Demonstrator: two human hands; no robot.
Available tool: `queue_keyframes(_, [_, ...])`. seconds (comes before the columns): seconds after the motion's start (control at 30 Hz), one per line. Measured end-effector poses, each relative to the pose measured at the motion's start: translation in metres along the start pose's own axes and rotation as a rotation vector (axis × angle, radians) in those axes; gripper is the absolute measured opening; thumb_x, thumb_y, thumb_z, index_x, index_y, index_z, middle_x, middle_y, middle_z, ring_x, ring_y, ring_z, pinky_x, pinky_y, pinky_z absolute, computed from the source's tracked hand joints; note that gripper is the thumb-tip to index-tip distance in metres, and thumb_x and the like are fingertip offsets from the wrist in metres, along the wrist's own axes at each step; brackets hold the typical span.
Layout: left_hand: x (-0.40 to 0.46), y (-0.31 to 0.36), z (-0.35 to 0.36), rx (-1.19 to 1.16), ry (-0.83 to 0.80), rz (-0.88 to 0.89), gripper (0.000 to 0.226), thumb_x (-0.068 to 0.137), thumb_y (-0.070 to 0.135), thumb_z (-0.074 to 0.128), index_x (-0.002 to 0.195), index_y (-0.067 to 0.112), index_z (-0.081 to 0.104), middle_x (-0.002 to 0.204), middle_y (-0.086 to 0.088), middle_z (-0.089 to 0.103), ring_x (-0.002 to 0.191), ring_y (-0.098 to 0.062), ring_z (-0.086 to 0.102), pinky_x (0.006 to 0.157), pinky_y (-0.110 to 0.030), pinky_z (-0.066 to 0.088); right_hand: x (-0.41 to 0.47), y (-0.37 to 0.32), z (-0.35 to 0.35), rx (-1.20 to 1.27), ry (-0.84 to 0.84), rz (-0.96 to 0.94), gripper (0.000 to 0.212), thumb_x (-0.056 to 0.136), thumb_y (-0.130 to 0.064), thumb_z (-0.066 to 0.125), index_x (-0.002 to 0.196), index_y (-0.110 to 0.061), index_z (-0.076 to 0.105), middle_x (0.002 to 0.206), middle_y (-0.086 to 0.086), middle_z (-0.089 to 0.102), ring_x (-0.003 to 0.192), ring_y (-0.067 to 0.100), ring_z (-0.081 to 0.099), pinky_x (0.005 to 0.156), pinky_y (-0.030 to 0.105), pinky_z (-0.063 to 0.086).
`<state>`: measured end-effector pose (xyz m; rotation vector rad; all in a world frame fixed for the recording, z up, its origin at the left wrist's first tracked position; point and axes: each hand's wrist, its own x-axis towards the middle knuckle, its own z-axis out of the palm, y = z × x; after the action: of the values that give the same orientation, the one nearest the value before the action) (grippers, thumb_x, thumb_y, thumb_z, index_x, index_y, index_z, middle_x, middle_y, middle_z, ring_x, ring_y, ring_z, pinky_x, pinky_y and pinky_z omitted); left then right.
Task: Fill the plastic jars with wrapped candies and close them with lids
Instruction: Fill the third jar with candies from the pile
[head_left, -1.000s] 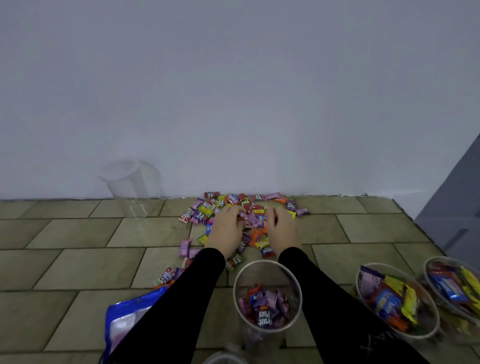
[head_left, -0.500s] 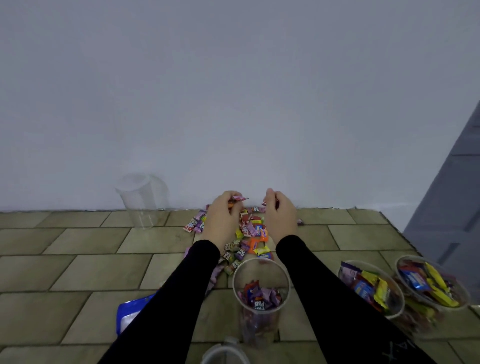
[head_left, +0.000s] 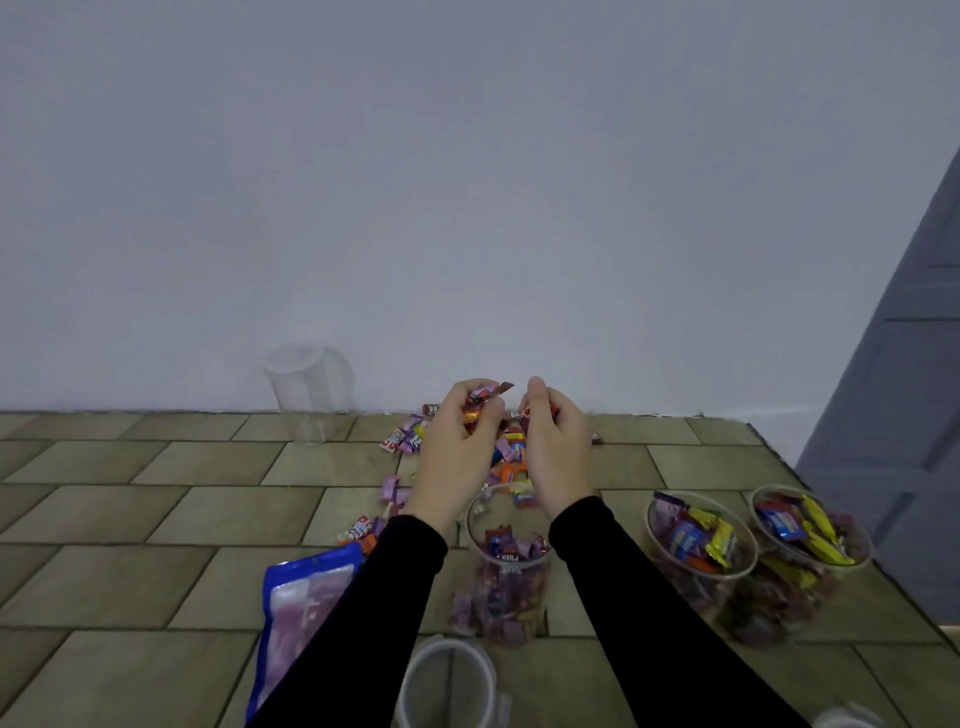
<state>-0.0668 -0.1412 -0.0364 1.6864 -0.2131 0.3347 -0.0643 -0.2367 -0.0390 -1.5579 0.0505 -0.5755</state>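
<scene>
Lid: a clear lid (head_left: 447, 686) lies on the worktop (head_left: 130, 587) at the near edge, just before the jar.
Open jar: the partly filled jar (head_left: 511, 571) stands upright between the two forearms, mouth up, nearer the person than either hand.
Left hand: the left hand (head_left: 460, 441) is curled round a bunch of wrapped candies (head_left: 480, 397), lifted beyond the jar's far rim.
Right hand: the right hand (head_left: 558, 441) is likewise curled on candies, equally close to the jar.
Key relation: the jar mouth lies below and toward the person from both hands; I judge each must draw back before letting go.
Loose pile: candy pile (head_left: 511, 457) lies under the hands, near the wall.
Filled jars: two unlidded filled jars (head_left: 698, 551) stand to the right.
</scene>
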Motion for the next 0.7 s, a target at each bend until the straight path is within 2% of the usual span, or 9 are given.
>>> queue_keyframes(0.07, [-0.009, -0.003, 0.001, -0.002, 0.005, -0.011, 0.015, 0.097, 0.026, 0.054, 0.11, 0.025, 0.06, 0.096, 0.004, 0.069, 0.084, -0.016, 0.065, 0.072, -0.031, 0.052, -0.01, -0.002, -0.001, 0.028, 0.002, 0.021, 0.042, 0.1, -0.03, 0.045, 0.063, -0.01, 0.042, 0.054, -0.004, 0.031, 0.048, 0.006, 0.029, 0.047, 0.02, 0.025])
queue_keyframes(0.17, [-0.023, -0.007, 0.003, -0.015, 0.01, -0.006, 0.011, 0.096, 0.025, 0.055, 0.106, 0.026, 0.059, 0.096, 0.003, 0.069, 0.079, -0.018, 0.063, 0.068, -0.03, 0.053, -0.022, 0.001, -0.005, 0.033, -0.016, 0.011, 0.044, 0.099, -0.028, 0.047, 0.061, -0.007, 0.042, 0.054, -0.002, 0.032, 0.051, 0.007, 0.03, 0.05, 0.022, 0.026])
queue_keyframes(0.27, [-0.034, -0.009, 0.005, 0.018, 0.015, 0.015, 0.011, 0.096, 0.02, 0.055, 0.101, 0.028, 0.059, 0.095, 0.011, 0.068, 0.084, -0.01, 0.064, 0.077, -0.03, 0.052, -0.028, 0.004, -0.009, 0.04, -0.026, 0.011, 0.045, 0.099, -0.03, 0.047, 0.066, 0.001, 0.045, 0.06, 0.004, 0.036, 0.058, 0.012, 0.035, 0.057, 0.029, 0.028])
queue_keyframes(0.37, [-0.043, -0.009, 0.008, -0.007, 0.039, -0.011, 0.015, 0.095, 0.019, 0.055, 0.097, 0.033, 0.059, 0.088, 0.02, 0.066, 0.074, -0.006, 0.059, 0.072, -0.033, 0.049, -0.031, 0.005, -0.01, 0.082, -0.012, 0.041, 0.044, 0.099, -0.028, 0.047, 0.066, 0.001, 0.045, 0.057, 0.002, 0.035, 0.057, 0.013, 0.034, 0.058, 0.029, 0.027])
queue_keyframes(0.47, [-0.049, -0.01, 0.011, 0.013, 0.06, 0.029, 0.009, 0.094, 0.02, 0.055, 0.098, 0.024, 0.062, 0.083, 0.001, 0.065, 0.063, -0.012, 0.048, 0.062, -0.034, 0.041, -0.033, 0.006, -0.011, 0.089, -0.014, 0.049, 0.041, 0.099, -0.026, 0.048, 0.061, -0.011, 0.045, 0.053, -0.006, 0.037, 0.053, 0.008, 0.034, 0.056, 0.028, 0.029])
queue_keyframes(0.53, [-0.05, -0.01, 0.012, 0.011, 0.06, 0.042, 0.012, 0.088, 0.026, 0.054, 0.095, 0.021, 0.062, 0.076, -0.005, 0.06, 0.061, -0.016, 0.045, 0.06, -0.033, 0.038, -0.033, 0.007, -0.012, 0.102, -0.009, 0.057, 0.039, 0.098, -0.025, 0.05, 0.062, -0.01, 0.049, 0.056, -0.003, 0.042, 0.056, 0.009, 0.038, 0.058, 0.029, 0.032])
queue_keyframes(0.6, [-0.051, -0.011, 0.013, 0.002, 0.067, 0.052, 0.022, 0.08, 0.036, 0.053, 0.092, 0.02, 0.062, 0.074, 0.0, 0.06, 0.063, -0.017, 0.046, 0.061, -0.033, 0.039, -0.033, 0.009, -0.011, 0.121, -0.006, 0.068, 0.036, 0.097, -0.025, 0.052, 0.067, -0.006, 0.055, 0.061, 0.001, 0.048, 0.061, 0.012, 0.043, 0.061, 0.03, 0.035])
queue_keyframes(0.7, [-0.053, -0.011, 0.015, 0.014, 0.09, 0.089, 0.028, 0.08, 0.051, 0.052, 0.086, 0.025, 0.06, 0.07, 0.013, 0.059, 0.064, -0.01, 0.049, 0.062, -0.03, 0.04, -0.033, 0.011, -0.01, 0.127, 0.003, 0.068, 0.026, 0.095, -0.022, 0.055, 0.071, -0.014, 0.056, 0.066, -0.004, 0.054, 0.064, 0.01, 0.049, 0.067, 0.031, 0.041])
